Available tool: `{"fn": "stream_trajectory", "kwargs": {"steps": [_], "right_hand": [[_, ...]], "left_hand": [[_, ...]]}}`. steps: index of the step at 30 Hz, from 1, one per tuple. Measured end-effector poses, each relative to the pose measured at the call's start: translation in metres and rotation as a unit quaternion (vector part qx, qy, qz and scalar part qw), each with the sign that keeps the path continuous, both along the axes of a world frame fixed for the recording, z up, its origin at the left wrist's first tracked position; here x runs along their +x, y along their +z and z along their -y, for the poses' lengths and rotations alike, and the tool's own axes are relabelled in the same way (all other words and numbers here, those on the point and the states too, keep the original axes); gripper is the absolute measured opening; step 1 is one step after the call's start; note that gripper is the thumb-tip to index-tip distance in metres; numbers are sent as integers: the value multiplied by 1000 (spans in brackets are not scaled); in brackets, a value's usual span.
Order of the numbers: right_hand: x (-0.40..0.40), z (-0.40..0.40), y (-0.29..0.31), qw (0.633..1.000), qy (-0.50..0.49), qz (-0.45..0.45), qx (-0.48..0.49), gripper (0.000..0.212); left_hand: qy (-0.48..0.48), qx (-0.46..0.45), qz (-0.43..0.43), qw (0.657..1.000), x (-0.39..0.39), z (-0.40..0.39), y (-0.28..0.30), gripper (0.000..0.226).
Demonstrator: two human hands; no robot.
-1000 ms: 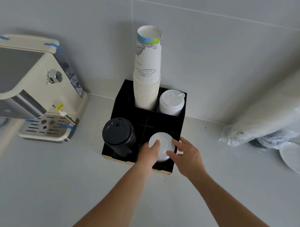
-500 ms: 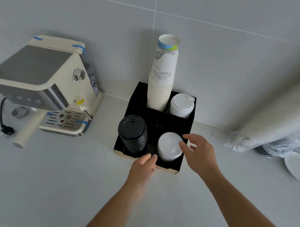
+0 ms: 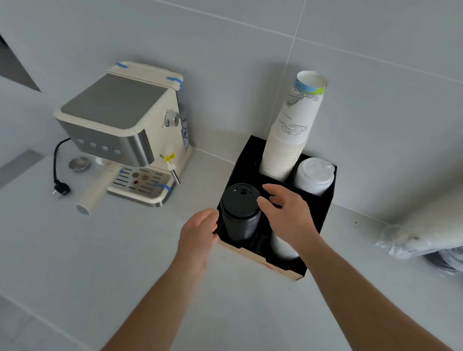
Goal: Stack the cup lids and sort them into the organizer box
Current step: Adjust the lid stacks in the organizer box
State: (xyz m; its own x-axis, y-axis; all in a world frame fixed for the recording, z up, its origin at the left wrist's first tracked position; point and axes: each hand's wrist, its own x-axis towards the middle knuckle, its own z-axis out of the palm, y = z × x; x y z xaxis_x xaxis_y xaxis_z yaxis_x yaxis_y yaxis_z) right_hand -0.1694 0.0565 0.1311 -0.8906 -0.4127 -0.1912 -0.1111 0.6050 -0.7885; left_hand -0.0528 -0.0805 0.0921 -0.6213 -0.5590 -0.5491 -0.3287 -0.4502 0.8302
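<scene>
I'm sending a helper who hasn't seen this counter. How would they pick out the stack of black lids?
Right of the coffee machine stands a black organizer box. The black lid stack fills its front left compartment. The other stacks there are white.

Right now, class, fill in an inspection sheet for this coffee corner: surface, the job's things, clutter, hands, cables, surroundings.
Surface: pale grey counter, a few dark specks near the wall on the right.
Job's things: black organizer box holds a black lid stack front left, a white lid stack back right, more white lids front right, mostly hidden.
Clutter: tall paper cup stack back left in the box; plastic bag at right.
Hands: left hand at the box's front left corner; right hand over the box, fingers spread, no grip on anything.
Cables: unplugged black cord beside the coffee machine.
Surroundings: grey tiled wall.
</scene>
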Motion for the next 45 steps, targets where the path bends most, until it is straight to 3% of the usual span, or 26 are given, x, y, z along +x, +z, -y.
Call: {"fn": "stream_trajectory", "kwargs": {"steps": [2,4,8,12,15,19,23,30,36,40,42,45], "right_hand": [[-2,11,-5,1000,11,27,6,49],[-5,18,-11,999,15,49,8,51],[-9,25,-22,997,14,70,-11,31],[-15,19,-32,989,-22,120,-80,24],[-15,13,-36,979,-59,146,-131,23],[-14,8,-40,959,-84,200,-181,25],[-13,6,-44,959,-90,194,-185,26],[-4,11,-51,974,-79,140,-160,26],[-5,13,-50,976,-74,137,-151,27],[-6,12,-46,968,-70,171,-172,27],[-5,13,-43,965,-75,180,-174,27],[-5,15,-36,963,-82,189,-175,29]], "left_hand": [[-46,-16,9,999,-9,7,5,33],[-85,-23,12,996,-17,10,8,14],[-141,-37,18,989,-29,13,6,9],[-182,-33,18,983,-38,13,-1,39],[-209,-41,17,977,-44,15,-1,38],[-240,-37,34,970,-48,19,-3,66],[-254,-43,31,966,-50,21,-5,77],[-248,-39,3,968,-47,29,-14,50],[-240,-44,5,970,-50,28,-18,40],[-227,-14,21,974,-48,27,-12,11],[-226,-15,34,973,-48,27,-10,11],[-220,-12,27,975,-48,27,-6,49]]}}
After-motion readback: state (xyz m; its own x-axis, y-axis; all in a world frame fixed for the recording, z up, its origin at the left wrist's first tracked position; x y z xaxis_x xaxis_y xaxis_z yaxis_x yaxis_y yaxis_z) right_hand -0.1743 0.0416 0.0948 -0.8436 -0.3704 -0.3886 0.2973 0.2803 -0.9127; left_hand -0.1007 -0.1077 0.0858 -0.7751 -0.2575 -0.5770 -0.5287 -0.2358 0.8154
